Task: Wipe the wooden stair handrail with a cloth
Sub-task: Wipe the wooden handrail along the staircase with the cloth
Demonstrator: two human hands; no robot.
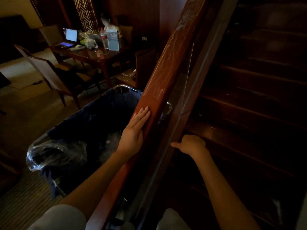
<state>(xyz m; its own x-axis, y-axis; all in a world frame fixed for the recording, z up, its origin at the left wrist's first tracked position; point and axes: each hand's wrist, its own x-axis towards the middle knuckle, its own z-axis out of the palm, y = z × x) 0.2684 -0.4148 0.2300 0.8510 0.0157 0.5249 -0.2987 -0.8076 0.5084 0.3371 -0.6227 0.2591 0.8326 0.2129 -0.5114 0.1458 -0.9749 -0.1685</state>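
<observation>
Resting left hand [134, 130] flat, fingers straight, on handrail [166, 63], likely steadying; right hand [192, 144] curled, grasp indiscernible in shadow.

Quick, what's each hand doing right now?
Left hand: open, flat on the handrail.
Right hand: fingers curled out of sight; cannot tell.

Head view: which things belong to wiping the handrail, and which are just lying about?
Job: handrail; left hand, flat on it; right hand, curled beside the lower frame, contents too dark to tell. No cloth plainly visible.
Lying about: laundry cart, plastic bag, table, laptop, bottle, chair.
</observation>
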